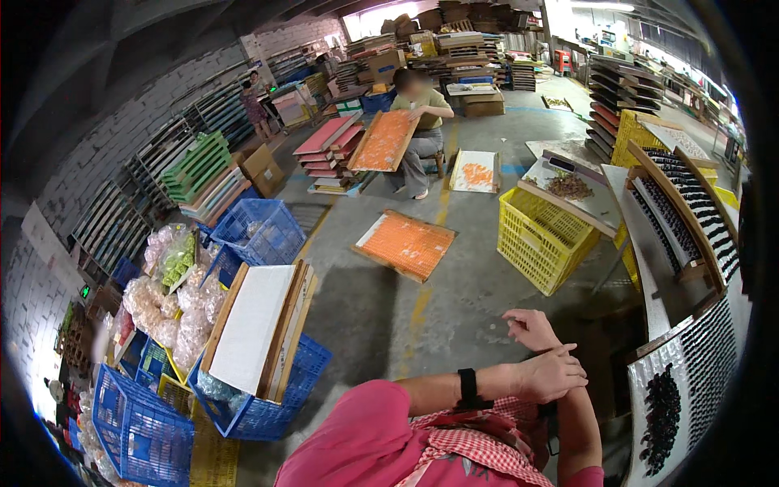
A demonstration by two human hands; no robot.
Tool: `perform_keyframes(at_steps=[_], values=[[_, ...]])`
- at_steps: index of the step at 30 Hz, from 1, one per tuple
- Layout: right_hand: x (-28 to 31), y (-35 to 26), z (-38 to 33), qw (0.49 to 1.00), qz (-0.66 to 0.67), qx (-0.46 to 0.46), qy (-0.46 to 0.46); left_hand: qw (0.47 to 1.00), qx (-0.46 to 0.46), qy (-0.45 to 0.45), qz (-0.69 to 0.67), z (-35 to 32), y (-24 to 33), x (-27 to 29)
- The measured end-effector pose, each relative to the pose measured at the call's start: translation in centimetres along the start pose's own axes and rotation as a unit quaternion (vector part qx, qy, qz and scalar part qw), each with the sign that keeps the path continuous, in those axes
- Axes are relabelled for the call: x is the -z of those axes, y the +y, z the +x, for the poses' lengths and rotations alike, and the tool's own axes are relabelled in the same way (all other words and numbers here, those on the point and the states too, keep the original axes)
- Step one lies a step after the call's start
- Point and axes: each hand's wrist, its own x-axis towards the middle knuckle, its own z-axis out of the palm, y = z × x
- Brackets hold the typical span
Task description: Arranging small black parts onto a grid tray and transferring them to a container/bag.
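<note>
My left hand (552,375), with a black band on its wrist, lies across my right wrist, its fingers wrapped over it. Beyond it my right hand (531,329) reaches forward with its fingers loosely bent and apart, and I see nothing in it. Both hands are in front of my red-and-white checked apron (479,450). Nearest on the right is a white board (669,357) with rows of small black pieces and a loose heap of black pieces (661,418). The yellow crate (527,247) stands farther ahead.
A blue crate (304,381) bearing white wood-edged boards (251,325) stands at left, beside bagged pieces (195,316). An orange-covered board (406,243) lies on the floor. Ahead, a seated person (422,114) holds another orange board (385,140). Framed racks of black pieces (682,219) stand right.
</note>
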Motion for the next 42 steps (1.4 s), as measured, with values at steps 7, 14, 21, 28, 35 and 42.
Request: perform_keyframes(at_steps=[7, 14, 21, 28, 35, 42], values=[[0.7, -0.5, -1.0, 1.000, 0.012, -0.019, 0.019, 1.000, -0.017, -0.007, -0.006, 0.4, 0.9, 0.1], [1.8, 0.8, -3.0, 0.994, 0.039, 0.022, 0.098, 0.994, -0.088, -0.017, -0.060, 1.4, 1.2, 1.4], [10.3, -2.1, -10.7, 0.926, -0.015, 0.142, 0.351, 0.994, -0.088, 0.027, -0.050, 8.8, 0.4, 9.6], [24.8, -13.8, -24.7, 0.785, -0.299, -0.163, 0.518, 0.961, -0.268, -0.025, -0.064, 27.4, 2.3, 10.9], [41.3, -8.3, -36.4, 0.596, -0.428, -0.467, 0.493, 0.985, -0.161, -0.059, -0.023, 52.4, 2.0, 0.2], [31.6, -8.5, -33.1, 0.930, -0.193, -0.311, 0.002, 0.800, -0.301, -0.505, 0.119, 43.0, 4.0, -4.1]])
